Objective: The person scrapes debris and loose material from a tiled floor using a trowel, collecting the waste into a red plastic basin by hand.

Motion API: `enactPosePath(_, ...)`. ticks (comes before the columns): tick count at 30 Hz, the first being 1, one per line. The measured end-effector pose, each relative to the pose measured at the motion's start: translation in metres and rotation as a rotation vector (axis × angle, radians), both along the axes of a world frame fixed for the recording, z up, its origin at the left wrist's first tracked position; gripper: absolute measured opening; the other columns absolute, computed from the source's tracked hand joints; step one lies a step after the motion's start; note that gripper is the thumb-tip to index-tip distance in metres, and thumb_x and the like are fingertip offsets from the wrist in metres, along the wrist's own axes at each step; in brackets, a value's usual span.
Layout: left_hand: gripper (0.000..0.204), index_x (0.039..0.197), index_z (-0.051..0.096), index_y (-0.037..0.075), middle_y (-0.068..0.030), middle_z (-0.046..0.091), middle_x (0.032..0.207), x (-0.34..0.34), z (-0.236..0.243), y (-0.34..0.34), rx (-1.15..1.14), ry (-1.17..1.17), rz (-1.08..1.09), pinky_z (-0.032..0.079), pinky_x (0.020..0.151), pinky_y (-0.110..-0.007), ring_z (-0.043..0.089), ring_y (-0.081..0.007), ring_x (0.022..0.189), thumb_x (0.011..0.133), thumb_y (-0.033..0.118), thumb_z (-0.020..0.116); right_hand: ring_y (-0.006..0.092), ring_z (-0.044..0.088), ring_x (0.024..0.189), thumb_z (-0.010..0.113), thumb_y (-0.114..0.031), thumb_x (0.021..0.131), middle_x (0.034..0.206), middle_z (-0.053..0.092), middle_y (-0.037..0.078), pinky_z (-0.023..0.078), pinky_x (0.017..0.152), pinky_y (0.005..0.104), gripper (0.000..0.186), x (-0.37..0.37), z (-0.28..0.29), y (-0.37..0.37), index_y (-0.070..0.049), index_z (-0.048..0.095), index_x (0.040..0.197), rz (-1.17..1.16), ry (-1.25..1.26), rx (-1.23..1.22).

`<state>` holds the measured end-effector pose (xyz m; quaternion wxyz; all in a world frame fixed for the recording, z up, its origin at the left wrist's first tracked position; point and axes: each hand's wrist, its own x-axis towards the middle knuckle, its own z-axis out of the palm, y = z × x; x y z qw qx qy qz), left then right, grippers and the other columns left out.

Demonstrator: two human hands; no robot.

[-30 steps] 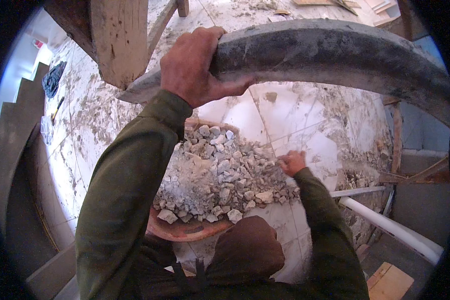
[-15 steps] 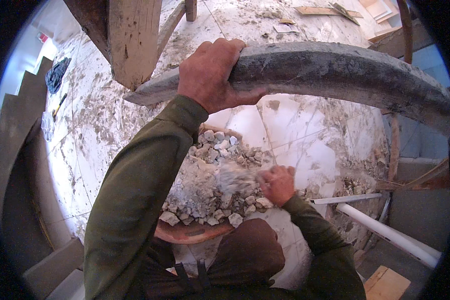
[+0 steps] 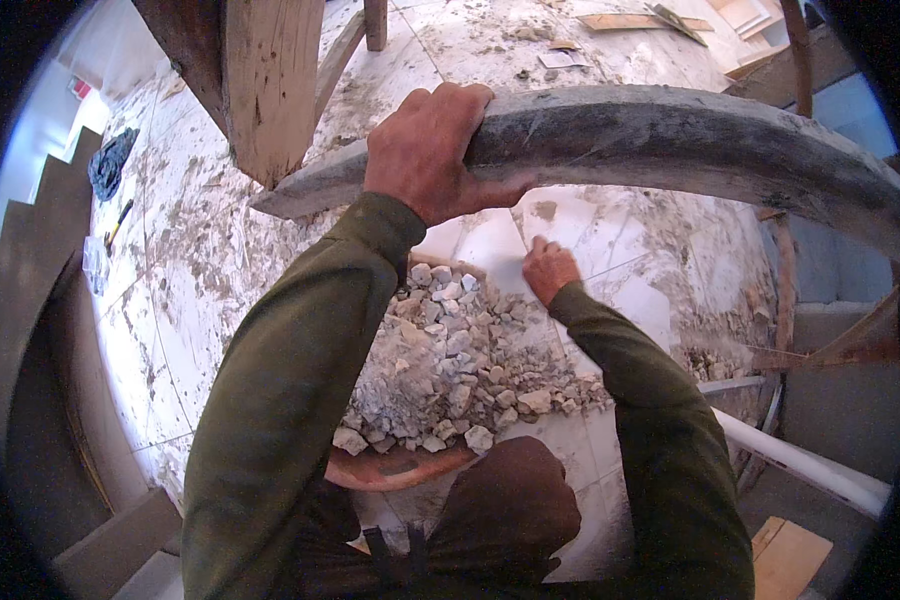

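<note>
My left hand is wrapped over the top of a long, curved, grey dust-coated plank or beam, near its left end. Below it, my right hand hovers past the far right side of a rubble heap, its fingers curled closed. A pale blur lies at its fingers, and I cannot make out what it holds. The heap is broken grey and white lumps with fine dust, resting on a reddish-brown rounded tray or board whose near rim shows in front of my knees.
A thick wooden post stands at the upper left. Dirty white floor tiles carry scattered debris. White pipe runs along the lower right. Brown steps rise at the left, near a dark plastic bag. Loose boards lie far off.
My right hand has moved away from the rubble's right edge, farther forward over the tiles. More loose pieces show at the heap's right side. My left hand keeps its hold on the beam.
</note>
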<state>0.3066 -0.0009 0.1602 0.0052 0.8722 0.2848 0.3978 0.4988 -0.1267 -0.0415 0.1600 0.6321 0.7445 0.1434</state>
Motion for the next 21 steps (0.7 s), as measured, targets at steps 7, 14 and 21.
enactPosePath(7,0.077,0.104,0.047,0.007,-0.0110,0.053,0.087,0.002,0.000,-0.002,-0.054,0.005,-0.008,0.046,0.068,-0.039,0.054,-0.0282,0.080,0.049,0.052,0.077,0.0295,0.054,0.070,0.054,-0.011,0.072,0.078,0.048,0.016,0.046,0.051,0.0382,0.011,-0.036,-0.024,-0.144,-0.001,0.050,0.071,0.111,0.595,-0.075)
enactPosePath(14,0.074,0.104,0.048,0.005,-0.0131,0.054,0.089,-0.004,0.003,0.000,0.002,-0.001,-0.066,0.046,0.070,-0.038,0.055,-0.0294,0.083,0.052,0.048,0.078,0.0265,0.056,0.071,0.052,-0.008,0.070,0.082,0.049,0.013,0.048,0.049,0.0355,0.005,-0.016,0.053,-0.125,-0.003,0.054,0.069,-0.247,0.331,-0.093)
enactPosePath(21,0.073,0.107,0.046,0.004,-0.0157,0.054,0.094,0.002,0.004,-0.003,-0.067,0.005,-0.090,0.045,0.075,-0.040,0.055,-0.0318,0.086,0.053,0.040,0.079,0.0337,0.058,0.063,0.047,-0.012,0.078,0.079,0.053,0.022,0.048,0.052,0.0436,0.027,-0.013,-0.053,-0.122,0.007,0.045,0.096,-0.684,0.455,-0.002)
